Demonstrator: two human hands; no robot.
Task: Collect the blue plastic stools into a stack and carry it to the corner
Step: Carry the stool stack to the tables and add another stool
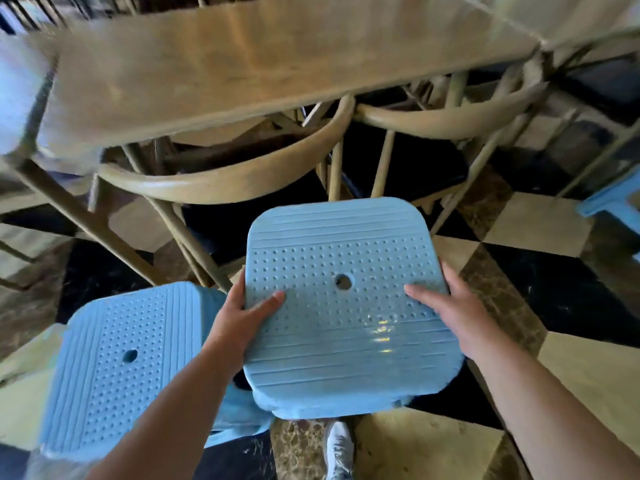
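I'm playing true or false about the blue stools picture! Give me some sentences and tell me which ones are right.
1. Both hands hold one blue stool. True: the left hand and right hand grip opposite sides of the held stool.
2. A second blue stool sits at the lower left. True: the second stool.
3. The held stool's seat is smooth all over. False: it has dots, ridges and a centre hole.
4. The floor is plain green. False: the floor is checkered dark and light.
5. Wooden chairs are tucked at the wooden table. True: chair, table.
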